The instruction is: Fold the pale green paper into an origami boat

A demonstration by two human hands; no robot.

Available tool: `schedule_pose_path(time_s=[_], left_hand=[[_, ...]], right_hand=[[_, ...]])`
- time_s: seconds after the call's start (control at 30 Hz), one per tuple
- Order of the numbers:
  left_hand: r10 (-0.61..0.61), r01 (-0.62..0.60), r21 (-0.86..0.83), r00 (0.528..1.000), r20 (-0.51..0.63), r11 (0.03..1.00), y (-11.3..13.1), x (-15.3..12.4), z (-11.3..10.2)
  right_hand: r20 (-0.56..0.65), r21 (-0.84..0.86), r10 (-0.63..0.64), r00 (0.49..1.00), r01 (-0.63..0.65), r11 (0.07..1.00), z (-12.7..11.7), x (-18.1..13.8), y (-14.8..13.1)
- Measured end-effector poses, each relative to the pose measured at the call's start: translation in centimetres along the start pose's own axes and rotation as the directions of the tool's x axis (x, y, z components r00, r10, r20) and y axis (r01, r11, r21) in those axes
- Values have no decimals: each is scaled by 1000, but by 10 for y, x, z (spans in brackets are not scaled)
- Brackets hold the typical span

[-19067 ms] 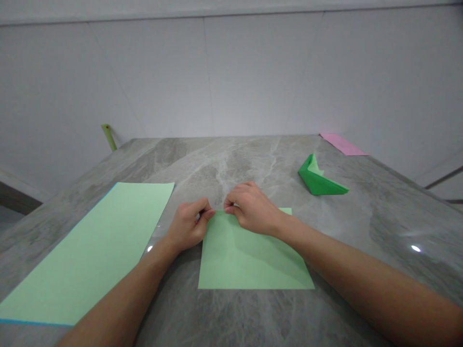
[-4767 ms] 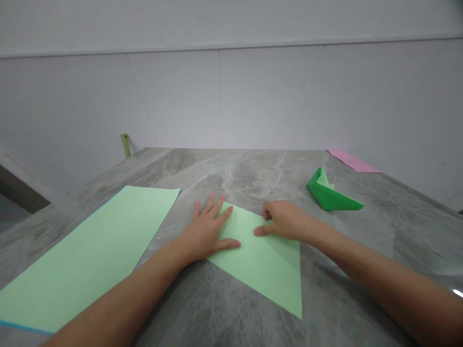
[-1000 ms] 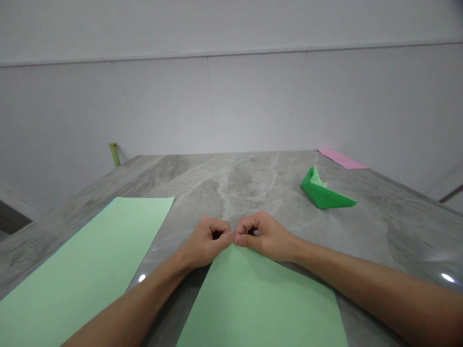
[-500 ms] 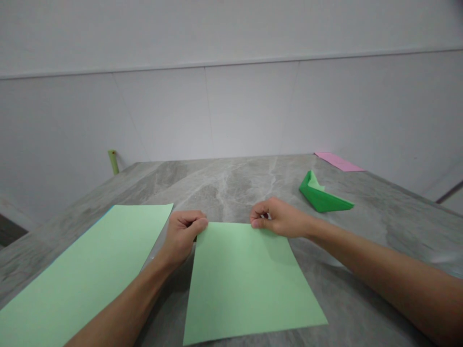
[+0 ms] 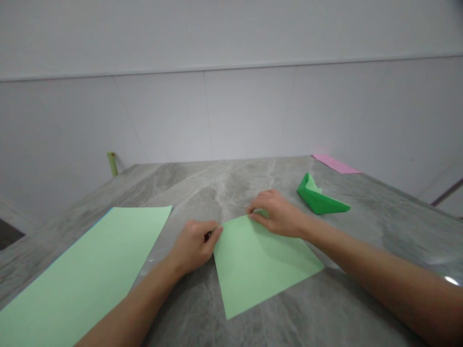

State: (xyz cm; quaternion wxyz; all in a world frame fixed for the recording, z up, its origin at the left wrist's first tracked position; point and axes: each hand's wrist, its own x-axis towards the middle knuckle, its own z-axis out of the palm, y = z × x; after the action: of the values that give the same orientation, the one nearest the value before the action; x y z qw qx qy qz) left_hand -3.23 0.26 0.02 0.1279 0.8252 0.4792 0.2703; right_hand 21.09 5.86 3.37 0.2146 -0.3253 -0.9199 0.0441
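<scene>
A light green square of paper (image 5: 258, 262) lies turned at an angle on the grey marble table (image 5: 235, 188) in front of me. My left hand (image 5: 193, 243) is closed in a pinch on the paper's left corner. My right hand (image 5: 277, 214) has its fingers curled over the paper's far edge and grips it there. Both forearms reach in from the bottom of the view.
A large light green sheet (image 5: 85, 272) with a blue edge lies at the left. A dark green folded paper boat (image 5: 318, 197) sits at the right, with a pink sheet (image 5: 336, 164) behind it. A green stick (image 5: 112, 164) leans at the far left corner by the white wall.
Over the last second the paper was spread out and then turned, so its corners now point toward and away from me. My hands moved apart along its far edge.
</scene>
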Motion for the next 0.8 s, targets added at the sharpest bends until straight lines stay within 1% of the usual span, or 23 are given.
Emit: schedule_pose_path(time_s=[0.07,0.17,0.27,0.43,0.6,0.8], left_hand=[[39,-40,20,999,11,999,2,0,3],[95,-96,50,995,26,994,8,-2,10],[145,-146,114,989,21,983,12,-4,17],[195,-195,159,981,17,968,9,-5,18],[208,-198,209,978,-30,958,8,-4,18],[242,-225,217,969,-53,950,7,-3,20]], right_hand=[[-78,-30,-54,995,51,998,9,-1,-15],[-187,-59,-122,975,113,992,23,-5,-35],[-222,-123,-198,955,174,977,31,-9,-46],[-277,-110,-173,945,148,983,35,-10,-47],[-336,-136,-189,923,151,979,40,-8,-45],[-392,-160,-193,899,140,977,45,-8,-42]])
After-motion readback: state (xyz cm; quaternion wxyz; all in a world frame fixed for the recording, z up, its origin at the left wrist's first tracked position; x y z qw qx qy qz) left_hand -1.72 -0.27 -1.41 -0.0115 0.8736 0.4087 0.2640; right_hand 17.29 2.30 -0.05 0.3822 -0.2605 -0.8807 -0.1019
